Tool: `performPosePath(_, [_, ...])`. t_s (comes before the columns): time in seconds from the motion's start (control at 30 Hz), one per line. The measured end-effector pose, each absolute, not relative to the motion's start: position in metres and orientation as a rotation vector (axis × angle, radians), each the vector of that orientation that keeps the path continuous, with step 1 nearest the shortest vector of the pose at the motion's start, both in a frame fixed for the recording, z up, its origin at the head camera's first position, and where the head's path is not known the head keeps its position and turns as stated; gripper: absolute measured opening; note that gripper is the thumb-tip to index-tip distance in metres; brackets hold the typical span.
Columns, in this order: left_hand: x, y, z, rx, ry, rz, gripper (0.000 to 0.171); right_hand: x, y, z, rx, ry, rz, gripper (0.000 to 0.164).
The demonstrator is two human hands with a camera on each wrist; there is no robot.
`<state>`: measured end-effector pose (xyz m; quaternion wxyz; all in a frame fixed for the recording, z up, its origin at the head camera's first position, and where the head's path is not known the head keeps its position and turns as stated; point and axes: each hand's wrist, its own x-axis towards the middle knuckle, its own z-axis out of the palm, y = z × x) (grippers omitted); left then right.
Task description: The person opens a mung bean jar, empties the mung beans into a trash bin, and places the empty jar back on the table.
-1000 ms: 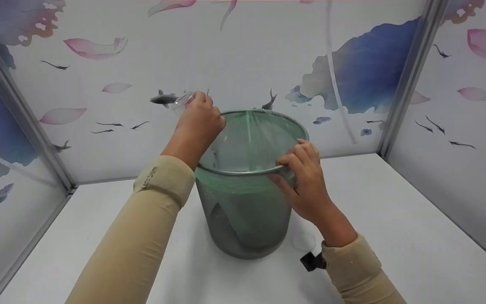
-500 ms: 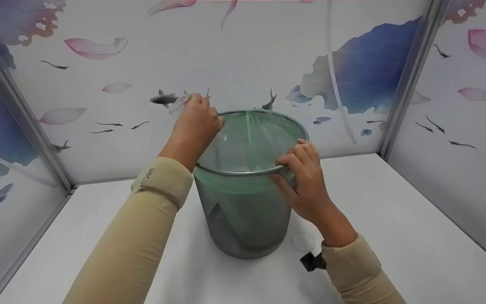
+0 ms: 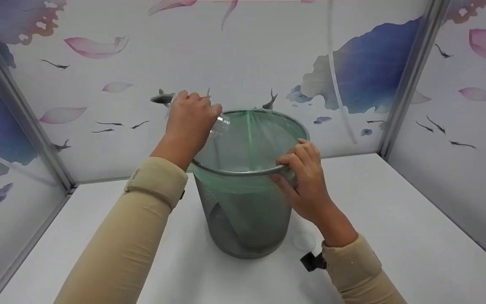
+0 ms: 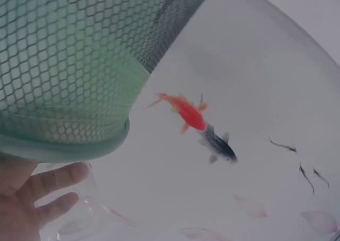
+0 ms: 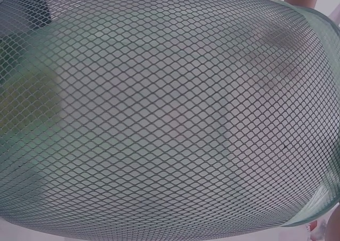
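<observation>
In left hand (image 3: 190, 120), clear plastic container (image 3: 223, 122), near bin (image 3: 247, 223)

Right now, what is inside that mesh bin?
A green bag lines the mesh bin. Blurred, unidentifiable patches show through its side; the bag and mesh hide the bottom.

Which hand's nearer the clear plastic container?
Left. The left hand holds the clear plastic container; the right hand grips the rim of the mesh wastebasket, across the opening from it.

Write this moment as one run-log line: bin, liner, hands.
mesh bin: upright on table | green liner: folded over rim | left hand: holds clear plastic item near rim | right hand: grips rim
</observation>
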<state>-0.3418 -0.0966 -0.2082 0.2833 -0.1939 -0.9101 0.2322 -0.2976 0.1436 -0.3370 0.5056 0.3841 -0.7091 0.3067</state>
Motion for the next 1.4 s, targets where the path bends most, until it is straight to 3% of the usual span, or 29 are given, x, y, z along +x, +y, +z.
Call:
performPosePath(0.27, [-0.334, -0.115, -0.208, -0.429, -2.462, 0.101, 0.045, -0.298, 0.145, -0.337, 0.932, -1.713, 0.757, 0.036])
performPosePath(0.9, [-0.309, -0.165, -0.193, -0.194, -2.501, -0.744, 0.047, -0.299, 0.145, -0.338, 0.933, -1.7, 0.722, 0.034])
performPosePath(1.4, [-0.279, -0.181, -0.253, -0.125, -2.293, -1.409, 0.07, -0.299, 0.144, -0.337, 0.928, -1.704, 0.71, 0.036])
